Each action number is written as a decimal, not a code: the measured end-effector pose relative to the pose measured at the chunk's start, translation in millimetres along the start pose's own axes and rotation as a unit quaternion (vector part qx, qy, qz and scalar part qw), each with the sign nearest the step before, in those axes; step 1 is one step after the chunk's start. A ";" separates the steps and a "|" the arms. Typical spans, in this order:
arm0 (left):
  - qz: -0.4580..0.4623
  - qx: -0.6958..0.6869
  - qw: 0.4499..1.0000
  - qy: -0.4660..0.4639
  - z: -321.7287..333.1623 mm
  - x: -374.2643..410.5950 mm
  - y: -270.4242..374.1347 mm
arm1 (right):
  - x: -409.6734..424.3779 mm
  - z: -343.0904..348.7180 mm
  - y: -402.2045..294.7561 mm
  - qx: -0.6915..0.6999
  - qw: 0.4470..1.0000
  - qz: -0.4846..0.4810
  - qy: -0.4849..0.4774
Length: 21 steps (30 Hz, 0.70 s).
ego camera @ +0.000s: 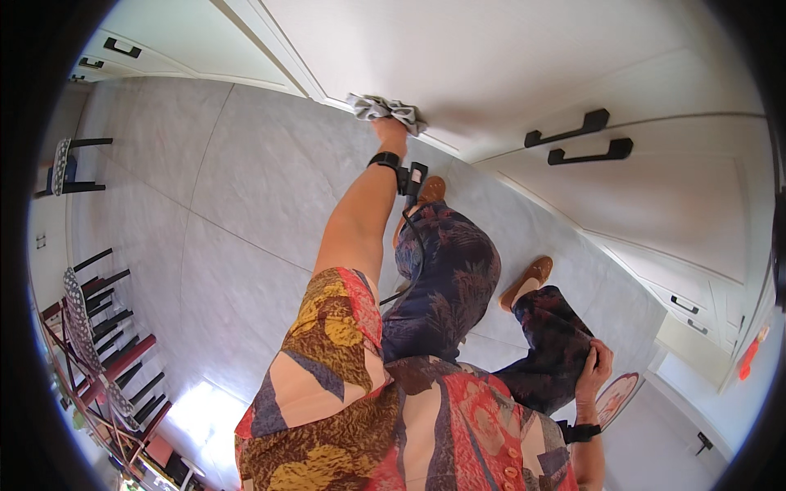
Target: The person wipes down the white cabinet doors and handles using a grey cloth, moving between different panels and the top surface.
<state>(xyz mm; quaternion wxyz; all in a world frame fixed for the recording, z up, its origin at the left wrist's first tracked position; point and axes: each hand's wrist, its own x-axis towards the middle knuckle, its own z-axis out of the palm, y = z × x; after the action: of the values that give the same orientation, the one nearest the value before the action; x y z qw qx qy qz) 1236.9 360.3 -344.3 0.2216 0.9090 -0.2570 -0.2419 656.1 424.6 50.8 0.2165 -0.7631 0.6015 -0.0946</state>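
My left hand (pixel 391 130) holds a crumpled grey cloth (pixel 388 110) against the lower edge of a white cabinet door (pixel 466 55). Most of its fingers are hidden by the cloth. A black strap with a small device (pixel 412 178) sits at that wrist, and a black cable runs from it. My right hand (pixel 594 367) rests on my right knee, over dark patterned trousers (pixel 552 344). It holds no object that I can see.
Black bar handles (pixel 568 129) stick out from the neighbouring doors on the right. Brown shoes (pixel 528 282) stand on the grey tiled floor (pixel 264 178). Chairs with dotted cushions (pixel 80 319) line the far left. A round patterned object (pixel 619 396) is near my right wrist.
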 end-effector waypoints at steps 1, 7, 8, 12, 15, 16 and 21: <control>0.035 0.040 0.998 -0.013 6.2 -7.0 4.8 | 3.3 -1.7 -6.0 -0.001 1.000 -0.016 0.004; 0.353 0.288 0.881 -0.126 42.7 -115.1 96.0 | -44.8 -18.9 0.9 -0.028 0.998 -0.002 0.053; 0.276 -0.067 0.946 -0.157 75.7 -79.1 50.0 | -39.3 -25.1 -7.5 -0.027 0.998 -0.039 0.052; 0.177 -0.401 0.875 -0.208 45.2 -70.2 62.3 | -51.2 -22.4 -29.0 -0.041 0.995 -0.047 0.082; 0.210 -0.355 0.879 -0.238 -48.3 -126.2 128.1 | -69.6 -24.0 -33.2 -0.043 0.992 -0.034 0.115; 0.172 -0.394 0.868 -0.249 -76.1 -138.9 149.6 | -71.4 -28.3 -31.5 -0.042 0.991 -0.039 0.122; -0.021 -0.623 0.723 -0.299 -198.8 -204.7 246.7 | -68.9 -51.2 -14.4 -0.041 0.988 -0.062 0.134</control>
<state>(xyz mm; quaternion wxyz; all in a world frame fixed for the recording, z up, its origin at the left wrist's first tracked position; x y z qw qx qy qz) 1104.4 343.3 8.5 0.6444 0.4524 -0.0826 -0.6110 630.3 482.2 110.6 0.0963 -0.7876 0.5798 -0.1851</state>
